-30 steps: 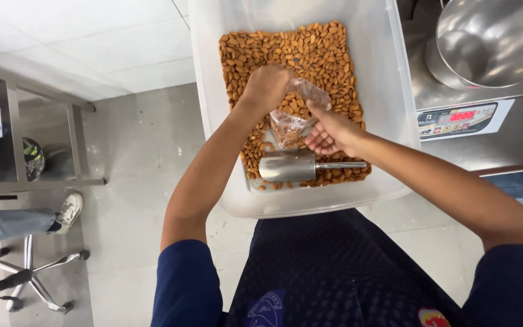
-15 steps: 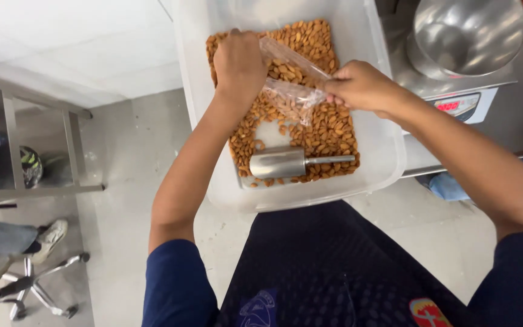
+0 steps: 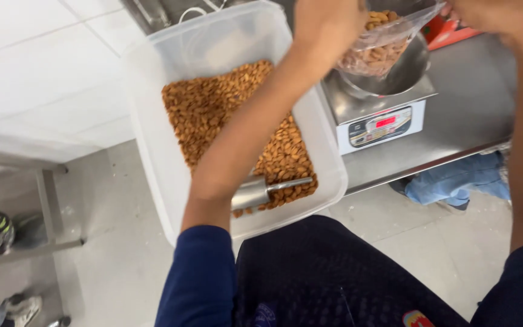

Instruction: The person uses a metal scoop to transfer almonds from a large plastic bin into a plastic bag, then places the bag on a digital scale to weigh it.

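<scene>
My left hand (image 3: pixel 325 21) and my right hand (image 3: pixel 494 13) hold a clear plastic bag (image 3: pixel 382 45) of almonds by its open top, one on each side. The bag hangs over a steel bowl (image 3: pixel 410 69) that sits on a digital scale (image 3: pixel 382 118). To the left, a big translucent plastic bin (image 3: pixel 164 163) holds a heap of almonds (image 3: pixel 213 112). A metal scoop (image 3: pixel 261 192) lies on the almonds near the bin's front edge, partly behind my left forearm.
The scale stands on a steel counter (image 3: pixel 461 130). A red box (image 3: pixel 455 33) lies at the counter's far side. A metal rack (image 3: pixel 37 206) with a shoe under it stands at the left on the tiled floor. Another person's jeans (image 3: pixel 455 181) show below the counter.
Both hands lifted the bag out of the bin and carried it right, over the bowl on the scale. The scoop stays in the almonds.
</scene>
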